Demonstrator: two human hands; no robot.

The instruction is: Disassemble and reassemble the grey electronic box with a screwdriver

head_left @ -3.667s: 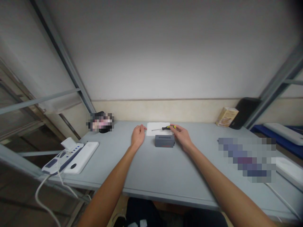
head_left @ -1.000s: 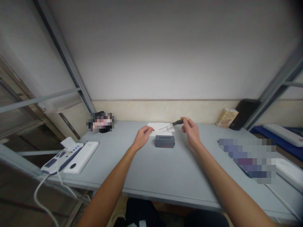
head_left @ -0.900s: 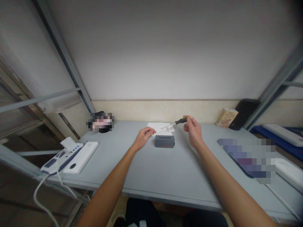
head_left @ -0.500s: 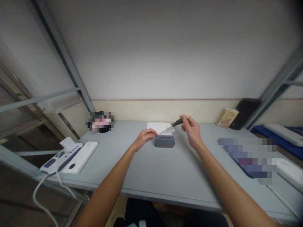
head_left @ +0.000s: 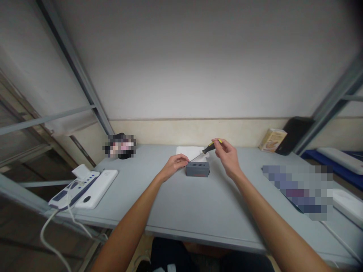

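Black-and-yellow screwdriver (head_left: 209, 148), slotted grey box (head_left: 197, 171)
My right hand (head_left: 227, 154) pinched the handle, thin shaft (head_left: 196, 157) slanting down; I couldn't tell if my left hand (head_left: 173, 166) gripped anything.

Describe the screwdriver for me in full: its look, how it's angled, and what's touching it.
The screwdriver has a black handle with yellow accents and a thin, metallic-looking shaft. The right hand grips the handle near its butt end. The tool slants, handle raised, with its shaft running down leftward to the left end of the dark grey box, beside the left hand's fingertips. Whether its tip touches the box or those fingertips is too small to tell.
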